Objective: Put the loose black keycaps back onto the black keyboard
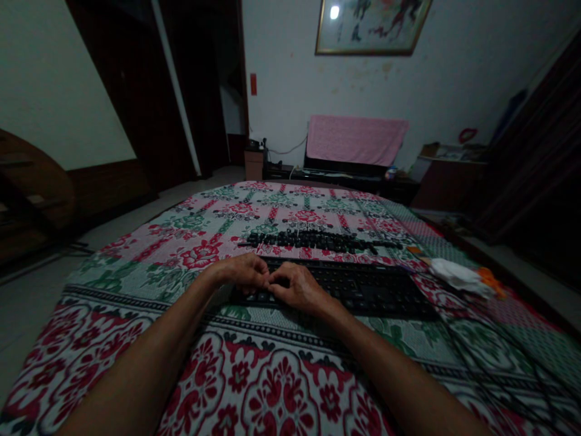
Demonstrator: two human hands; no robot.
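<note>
The left forearm [154, 345] and right forearm [385, 364] reach forward, bare, and converge. The left hand [245, 272] curls with bent fingers; the right hand [298, 288] arches beside it, their fingertips close together.

The person's left hand [247, 274] and right hand [298, 287] were bare, as were the left forearm [157, 339] and right forearm [385, 363], both broad at the view's lower edge and tapering smoothly towards slimmer wrists [216, 274].
</note>
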